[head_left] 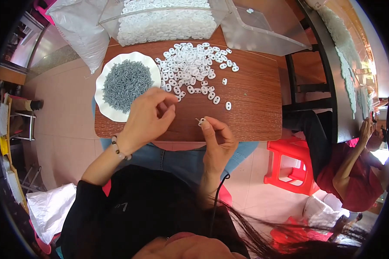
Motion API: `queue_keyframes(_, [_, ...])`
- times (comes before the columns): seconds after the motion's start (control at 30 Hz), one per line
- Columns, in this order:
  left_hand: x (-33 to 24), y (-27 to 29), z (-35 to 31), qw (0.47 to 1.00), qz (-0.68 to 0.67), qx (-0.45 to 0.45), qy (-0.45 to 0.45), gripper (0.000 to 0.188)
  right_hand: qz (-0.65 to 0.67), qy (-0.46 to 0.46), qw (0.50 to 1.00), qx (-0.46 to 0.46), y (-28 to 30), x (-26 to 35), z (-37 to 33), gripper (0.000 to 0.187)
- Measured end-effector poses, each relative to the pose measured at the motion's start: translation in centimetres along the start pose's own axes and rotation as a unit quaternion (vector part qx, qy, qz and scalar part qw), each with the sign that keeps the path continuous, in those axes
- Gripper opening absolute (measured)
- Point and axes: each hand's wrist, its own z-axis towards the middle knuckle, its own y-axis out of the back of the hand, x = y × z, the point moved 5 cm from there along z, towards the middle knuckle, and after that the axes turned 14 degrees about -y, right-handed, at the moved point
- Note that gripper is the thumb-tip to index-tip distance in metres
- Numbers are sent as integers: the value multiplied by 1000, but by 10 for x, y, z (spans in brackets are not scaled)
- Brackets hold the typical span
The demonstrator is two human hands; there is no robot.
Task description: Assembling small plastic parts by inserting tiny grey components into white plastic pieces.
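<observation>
My right hand [219, 140] pinches a small white two-hole plastic piece [201, 122] between thumb and forefinger. A thin, screw-like pin sticks out of it to the left. My left hand [149, 113] hovers at the near edge of a loose heap of white two-hole pieces [190, 64]. Its fingers are bent, with thumb and forefinger apart and nothing visible between them. Beside that hand, a white scalloped plate [100, 93] bears a mound of small grey screw-like pieces [127, 84].
On the brown wooden table [255, 95] a clear bin [112, 19] full of white pieces stands at the back. Another clear bin [263, 36] is right of it. A red stool [274, 166] and a seated person [354, 177] are at the right; a white sack [80, 32] stands back left.
</observation>
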Motion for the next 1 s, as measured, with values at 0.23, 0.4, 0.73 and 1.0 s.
queue_keyframes(0.23, [7, -16, 20, 962, 233, 72, -120, 20, 19, 21, 1000, 2, 7, 1, -1, 13])
queue_keyframes(0.4, [12, -28, 21, 955, 246, 129, -107, 20, 32, 18, 999, -1, 8, 2, -1, 14])
queue_keyframes(0.73, [11, -28, -4, 971, 134, 130, -150, 21, 31, 2, 1000, 3, 5, -1, 1, 13])
queue_keyframes(1.0, [4, -21, -12, 988, 105, 41, -103, 28, 27, 9, 1000, 2, 5, -5, 3, 12])
